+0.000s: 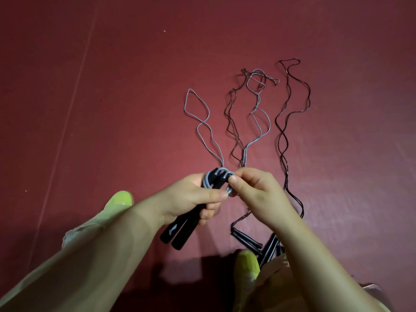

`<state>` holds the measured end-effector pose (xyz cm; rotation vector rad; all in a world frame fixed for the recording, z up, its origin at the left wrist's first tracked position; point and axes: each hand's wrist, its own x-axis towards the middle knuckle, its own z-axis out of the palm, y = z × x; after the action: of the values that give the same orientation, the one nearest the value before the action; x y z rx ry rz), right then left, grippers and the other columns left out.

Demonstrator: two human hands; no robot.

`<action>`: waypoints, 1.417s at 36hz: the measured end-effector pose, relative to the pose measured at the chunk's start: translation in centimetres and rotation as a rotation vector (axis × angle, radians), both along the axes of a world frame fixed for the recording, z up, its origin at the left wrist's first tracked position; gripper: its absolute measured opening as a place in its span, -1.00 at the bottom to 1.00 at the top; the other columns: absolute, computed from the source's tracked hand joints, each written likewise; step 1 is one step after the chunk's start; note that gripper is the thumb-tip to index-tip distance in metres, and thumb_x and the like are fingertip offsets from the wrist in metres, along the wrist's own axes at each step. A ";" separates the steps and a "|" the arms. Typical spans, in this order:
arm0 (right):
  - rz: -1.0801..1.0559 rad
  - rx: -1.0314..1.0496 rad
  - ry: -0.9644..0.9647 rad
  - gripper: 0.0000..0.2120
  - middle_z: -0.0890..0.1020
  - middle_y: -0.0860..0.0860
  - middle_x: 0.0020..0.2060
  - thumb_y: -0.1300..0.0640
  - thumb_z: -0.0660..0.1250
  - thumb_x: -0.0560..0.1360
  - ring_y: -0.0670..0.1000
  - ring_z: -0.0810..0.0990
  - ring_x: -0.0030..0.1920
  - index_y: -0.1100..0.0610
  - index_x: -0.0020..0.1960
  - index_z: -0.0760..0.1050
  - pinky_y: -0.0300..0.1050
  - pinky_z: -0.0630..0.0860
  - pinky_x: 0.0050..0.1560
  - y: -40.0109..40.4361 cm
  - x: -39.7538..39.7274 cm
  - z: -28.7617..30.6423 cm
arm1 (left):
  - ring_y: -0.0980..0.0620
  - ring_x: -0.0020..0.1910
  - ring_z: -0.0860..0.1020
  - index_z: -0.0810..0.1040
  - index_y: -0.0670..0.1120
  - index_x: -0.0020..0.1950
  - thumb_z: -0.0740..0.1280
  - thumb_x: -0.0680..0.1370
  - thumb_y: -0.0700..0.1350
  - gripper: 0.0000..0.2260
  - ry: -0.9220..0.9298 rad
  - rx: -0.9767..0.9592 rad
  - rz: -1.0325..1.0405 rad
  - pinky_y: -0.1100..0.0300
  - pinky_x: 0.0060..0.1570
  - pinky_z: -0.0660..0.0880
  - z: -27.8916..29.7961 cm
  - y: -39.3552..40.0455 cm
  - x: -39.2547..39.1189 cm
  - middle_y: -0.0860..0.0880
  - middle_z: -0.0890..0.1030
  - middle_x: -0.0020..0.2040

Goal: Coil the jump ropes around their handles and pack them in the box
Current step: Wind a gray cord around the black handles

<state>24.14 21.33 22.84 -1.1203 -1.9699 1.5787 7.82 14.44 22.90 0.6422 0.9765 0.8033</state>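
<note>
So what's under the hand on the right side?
Under the right hand lie more black handles on the red floor, with a dark rope running beneath the wrist. The arm covers the other handle ends, so their number is hidden.

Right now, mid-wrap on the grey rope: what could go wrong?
1. The grey rope's loose loop lies near the other ropes; pulling could snag them.
2. The right hand only pinches the coil; it may spring loose.
3. The left hand holds both handles; they could splay.

Grey rope (203, 129) (partly coiled) on black handles (180, 230), others (290, 122) loose
</note>
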 end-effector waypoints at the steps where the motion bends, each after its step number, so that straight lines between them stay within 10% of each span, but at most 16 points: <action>1: -0.015 0.024 -0.027 -0.77 0.57 -0.08 -0.42 -0.01 0.30 0.47 -0.17 0.46 -0.38 0.10 -0.28 0.54 -0.30 0.38 -0.30 0.0 0.0 0.0 | 0.11 -0.54 0.34 0.42 -0.08 -0.08 0.33 0.45 -0.18 -0.89 0.005 -0.006 0.020 0.25 -0.50 0.32 0.1 0.0 0.0 0.02 0.37 -0.45; 8: -0.132 0.069 -0.162 -0.64 0.39 -0.17 -0.60 0.05 0.32 0.56 -0.16 0.31 -0.50 0.06 -0.40 0.39 -0.30 0.24 -0.44 -0.4 -0.5 -0.8 | 0.07 -0.54 0.34 0.33 -0.17 0.20 0.29 0.57 -0.25 -0.76 0.076 0.010 0.151 0.24 -0.51 0.32 -0.1 0.3 0.7 0.00 0.40 -0.45; 19: -0.120 0.029 -0.239 -0.50 0.37 -0.14 -0.66 -0.06 0.16 0.61 -0.15 0.31 -0.57 0.07 -0.47 0.37 -0.30 0.23 -0.46 -0.6 -1.0 -0.1 | 0.05 -0.51 0.36 0.44 -0.06 0.03 0.26 0.59 -0.21 -0.93 0.223 0.061 0.210 0.21 -0.50 0.35 -1.0 0.6 0.4 0.00 0.44 -0.45; 25: 0.058 -0.023 -0.270 -0.63 0.50 -0.18 -0.52 -0.07 0.13 0.63 -0.18 0.42 -0.44 0.08 -0.12 0.61 -0.30 0.34 -0.32 -0.1 -0.4 -0.8 | 0.05 -0.52 0.36 0.42 -0.04 0.02 0.27 0.59 -0.22 -0.90 0.295 0.082 0.301 0.21 -0.51 0.36 -1.8 0.7 -0.9 -0.02 0.44 -0.44; 29: 0.335 0.106 -0.467 -0.68 0.62 0.02 -0.24 -0.12 0.13 0.57 0.06 0.55 -0.16 0.06 0.00 0.56 0.08 0.51 -0.04 -0.4 -0.4 -0.9 | 0.05 -0.51 0.37 0.44 0.01 0.03 0.29 0.57 -0.24 -0.85 0.346 0.052 0.274 0.21 -0.50 0.36 -2.9 0.5 -1.4 -0.02 0.45 -0.42; 34: 0.482 0.165 -0.540 -0.79 0.60 -0.07 -0.17 0.08 0.21 0.60 0.03 0.51 -0.09 0.01 0.15 0.59 -0.08 0.46 -0.01 -0.3 -0.5 0.1 | 0.07 -0.51 0.38 0.45 -0.03 -0.07 0.34 0.53 -0.24 -0.87 0.512 -0.008 0.044 0.21 -0.49 0.35 -4.7 -0.5 -2.4 0.01 0.46 -0.44; 41: 0.362 0.107 -0.406 -0.88 0.54 -0.21 -0.43 0.20 0.33 0.52 -0.27 0.49 -0.35 0.06 -0.07 0.64 -0.40 0.37 -0.26 0.8 0.4 1.0 | 0.10 -0.50 0.40 0.45 -0.08 -0.08 0.37 0.51 -0.16 -0.90 0.546 -0.055 -0.270 0.19 -0.44 0.39 -3.9 -0.5 -1.3 0.09 0.46 -0.51; 51: 0.130 -0.212 0.004 -0.78 0.51 -0.10 -0.45 0.24 0.46 0.38 -0.12 0.41 -0.44 0.03 -0.09 0.46 -0.22 0.36 -0.39 1.3 1.2 1.0 | 0.17 -0.52 0.39 0.44 -0.02 -0.25 0.37 0.52 -0.19 -0.81 0.437 0.059 -0.429 0.27 -0.43 0.38 -0.7 0.7 2.3 0.12 0.43 -0.54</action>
<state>25.37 22.60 23.87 -1.0832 -1.9430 1.8933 10.13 15.17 22.21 1.0643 1.1547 0.3138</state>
